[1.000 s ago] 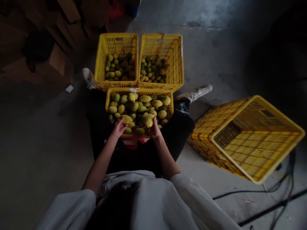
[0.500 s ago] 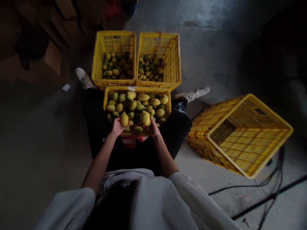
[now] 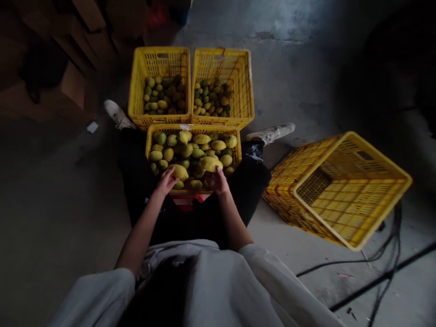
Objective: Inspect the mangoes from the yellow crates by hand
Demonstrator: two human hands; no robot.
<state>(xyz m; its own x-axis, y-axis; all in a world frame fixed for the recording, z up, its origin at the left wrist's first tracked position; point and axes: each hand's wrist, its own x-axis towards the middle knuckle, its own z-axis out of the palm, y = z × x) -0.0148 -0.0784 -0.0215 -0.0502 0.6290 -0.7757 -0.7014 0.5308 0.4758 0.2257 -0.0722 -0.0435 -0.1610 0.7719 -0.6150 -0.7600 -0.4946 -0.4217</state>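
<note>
Between my legs stands a full yellow plastic crate of yellow and green lemons. Over its near left part, my left hand is closed on a yellow lemon. My right hand grips another yellow lemon, which lies sideways at the fingertips, above the fruit on the near right. Both lemons are clear of the crate rim, and the hands are a short gap apart.
Behind the full crate, a left crate and a right crate hold more lemons at their bottoms. A yellow crate lies tilted at right, near black cables. Cardboard boxes are stacked at far left.
Both lemons have been turned in my fingers from end-up to lying sideways. My right hand's lemon is slightly higher. The whole view has shifted a little.
</note>
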